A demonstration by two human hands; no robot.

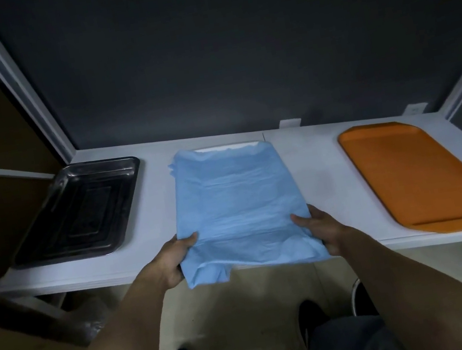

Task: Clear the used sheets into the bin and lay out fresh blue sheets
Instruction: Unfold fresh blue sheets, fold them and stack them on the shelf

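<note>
Head view, left hand (pixel 173 259), right hand (pixel 324 229) gripping blue sheet (pixel 236 192), white tray (pixel 226 146) beneath mostly hidden

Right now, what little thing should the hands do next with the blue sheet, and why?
Probably tug the near edge of the blue sheet taut and lay it flat. The left hand and right hand each grip a near corner, and that edge hangs bunched over the table front, while the far end lies over the middle tray.
</note>
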